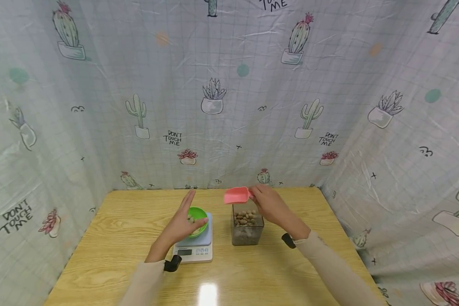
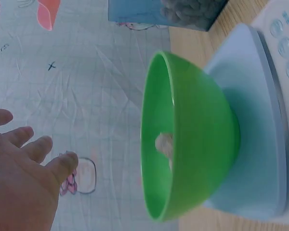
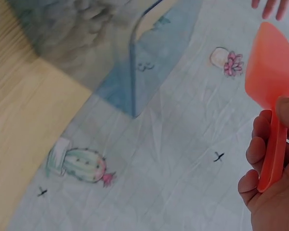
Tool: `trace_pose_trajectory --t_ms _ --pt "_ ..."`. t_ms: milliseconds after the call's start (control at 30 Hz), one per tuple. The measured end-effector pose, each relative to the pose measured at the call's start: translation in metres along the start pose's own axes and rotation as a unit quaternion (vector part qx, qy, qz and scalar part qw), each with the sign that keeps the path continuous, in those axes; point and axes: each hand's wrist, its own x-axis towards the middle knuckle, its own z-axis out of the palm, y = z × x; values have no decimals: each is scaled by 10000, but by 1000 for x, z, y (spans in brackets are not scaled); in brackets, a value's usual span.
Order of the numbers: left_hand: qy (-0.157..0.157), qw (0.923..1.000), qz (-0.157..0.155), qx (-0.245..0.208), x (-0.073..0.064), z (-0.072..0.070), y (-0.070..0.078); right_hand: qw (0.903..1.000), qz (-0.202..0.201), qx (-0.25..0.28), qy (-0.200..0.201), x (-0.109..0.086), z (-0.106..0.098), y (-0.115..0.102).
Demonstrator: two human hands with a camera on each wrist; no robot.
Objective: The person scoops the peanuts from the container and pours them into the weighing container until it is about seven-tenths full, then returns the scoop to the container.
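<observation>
My right hand grips the handle of a pink scoop, raised over the back of a clear container. Unshelled peanuts lie inside that container. In the right wrist view the fingers curl round the scoop's handle. My left hand hovers beside a green bowl, its fingers extended and holding nothing. Some pale peanuts show in the bowl, though its rim hides part of them. The bowl stands on a kitchen scale with a blue-grey platform; its display reading is unreadable.
The wooden table reaches back to a curtain printed with cacti, which also hangs along both sides. The scale stands left of the peanut container, with a strip of table between them.
</observation>
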Motion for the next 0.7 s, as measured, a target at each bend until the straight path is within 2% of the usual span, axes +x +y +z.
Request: trace_pose_trajectory --t_ms 133,333,567,700 --pt "-61 9999 69 110 8 12 8 9999 32 -126 -73 -9 -5 8" --pt "-324 9994 93 -64 18 30 20 9989 100 -344 -310 -17 -13 17" --pt "-689 9975 92 131 30 59 26 9973 -79 -589 -440 -23 -22 20" --pt "-968 9949 65 270 37 71 26 9930 -272 -912 -702 -26 -19 24"
